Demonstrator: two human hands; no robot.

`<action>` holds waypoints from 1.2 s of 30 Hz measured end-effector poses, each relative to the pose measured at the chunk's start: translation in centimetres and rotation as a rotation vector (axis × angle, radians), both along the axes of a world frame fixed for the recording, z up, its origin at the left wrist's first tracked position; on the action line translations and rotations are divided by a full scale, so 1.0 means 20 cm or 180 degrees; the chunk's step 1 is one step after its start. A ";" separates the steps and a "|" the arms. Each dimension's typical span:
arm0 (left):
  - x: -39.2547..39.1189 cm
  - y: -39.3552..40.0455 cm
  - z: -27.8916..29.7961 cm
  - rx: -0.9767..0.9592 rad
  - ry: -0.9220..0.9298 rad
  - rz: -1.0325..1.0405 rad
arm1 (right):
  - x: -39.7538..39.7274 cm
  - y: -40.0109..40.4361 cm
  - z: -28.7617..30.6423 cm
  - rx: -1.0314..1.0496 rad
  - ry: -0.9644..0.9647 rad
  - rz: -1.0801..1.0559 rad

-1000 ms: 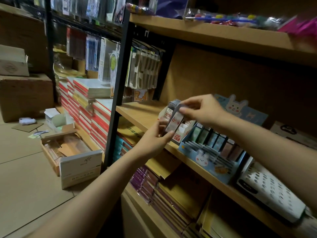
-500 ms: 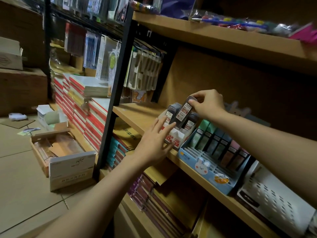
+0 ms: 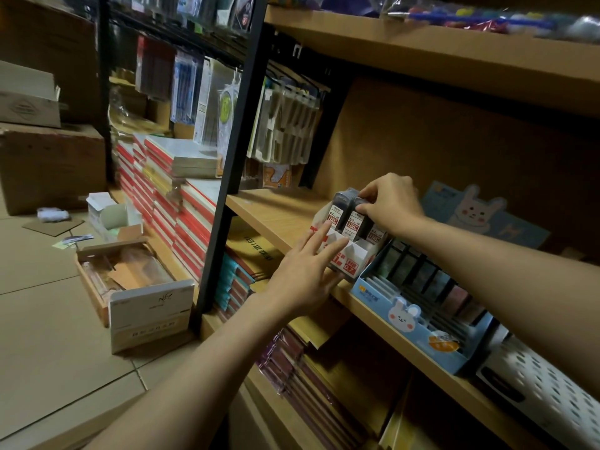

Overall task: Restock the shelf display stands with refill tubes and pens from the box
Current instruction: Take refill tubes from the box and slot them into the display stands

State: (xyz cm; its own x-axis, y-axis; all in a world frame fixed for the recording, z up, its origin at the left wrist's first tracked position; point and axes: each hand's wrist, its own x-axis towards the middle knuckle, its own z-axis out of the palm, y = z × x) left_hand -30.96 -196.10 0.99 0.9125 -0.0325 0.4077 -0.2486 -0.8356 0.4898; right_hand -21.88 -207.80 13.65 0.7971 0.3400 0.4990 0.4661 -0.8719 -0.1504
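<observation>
A white and red display stand (image 3: 352,259) marked HB 0.7 sits on the wooden shelf (image 3: 282,216). Dark refill tubes (image 3: 341,209) with red and white labels stand upright in it. My right hand (image 3: 391,199) pinches the top of a tube in the stand's back row. My left hand (image 3: 308,271) lies flat with straight fingers against the stand's front. To the right stands a blue rabbit display stand (image 3: 418,316) with coloured tubes in its slots.
An open box (image 3: 130,280) with a white front flap lies on the tiled floor at left, a smaller white box (image 3: 113,217) behind it. Stacked notebooks (image 3: 168,190) fill the left rack. A white perforated holder (image 3: 545,391) sits far right. Cartons stand at far left.
My right hand has brought the tube down from mid-air into the stand's back row. My left hand has opened and moved from beside the tubes onto the stand's front.
</observation>
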 end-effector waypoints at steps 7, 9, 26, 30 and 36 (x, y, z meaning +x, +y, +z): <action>0.00 -0.01 -0.02 -0.0012 0.0048 -0.0053 | -0.03 -0.06 0.00 -0.0769 -0.0203 0.0164; -0.03 -0.02 0.00 -0.0066 0.0030 -0.0068 | -0.08 -0.11 0.02 -0.0512 -0.0267 0.0348; -0.94 0.02 -0.71 -0.1789 0.1942 0.1128 | -0.99 -0.39 -1.24 -0.0339 0.2192 0.1790; -1.23 -0.10 -1.13 -0.2232 0.2257 0.2203 | -1.09 -0.33 -1.56 -0.0820 0.2740 0.1591; -1.42 -0.31 -1.54 -0.2103 0.3052 0.2627 | -1.22 -0.19 -1.87 -0.1162 0.2875 0.1721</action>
